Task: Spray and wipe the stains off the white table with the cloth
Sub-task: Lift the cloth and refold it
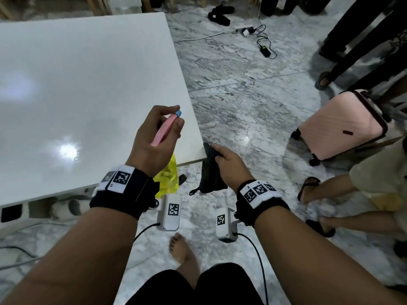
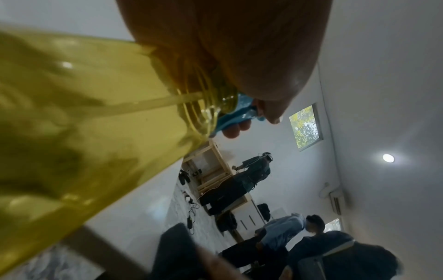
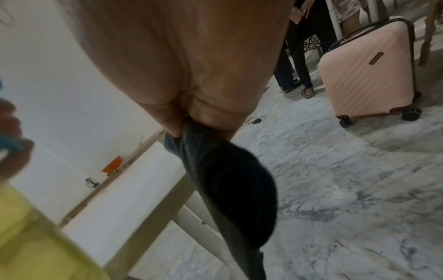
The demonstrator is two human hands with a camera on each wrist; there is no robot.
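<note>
My left hand (image 1: 161, 130) grips the neck of a spray bottle (image 1: 167, 179) with a yellow see-through body, a pink head and a blue nozzle tip (image 1: 178, 112). It hovers over the near right corner of the white table (image 1: 88, 84). The yellow body (image 2: 84, 142) fills the left wrist view, with my fingers (image 2: 235, 130) curled at its blue collar. My right hand (image 1: 224, 160) holds a dark cloth (image 1: 209, 175) that hangs down beside the table's corner. In the right wrist view the dark cloth (image 3: 230, 189) hangs from my closed fingers. I make out no stains on the glossy tabletop.
A pink suitcase (image 1: 339, 128) stands on the marble floor to the right. People's legs and sandalled feet (image 1: 312, 190) are close by on the right. A power strip with cables (image 1: 248, 30) and black slippers (image 1: 220, 14) lie beyond the table.
</note>
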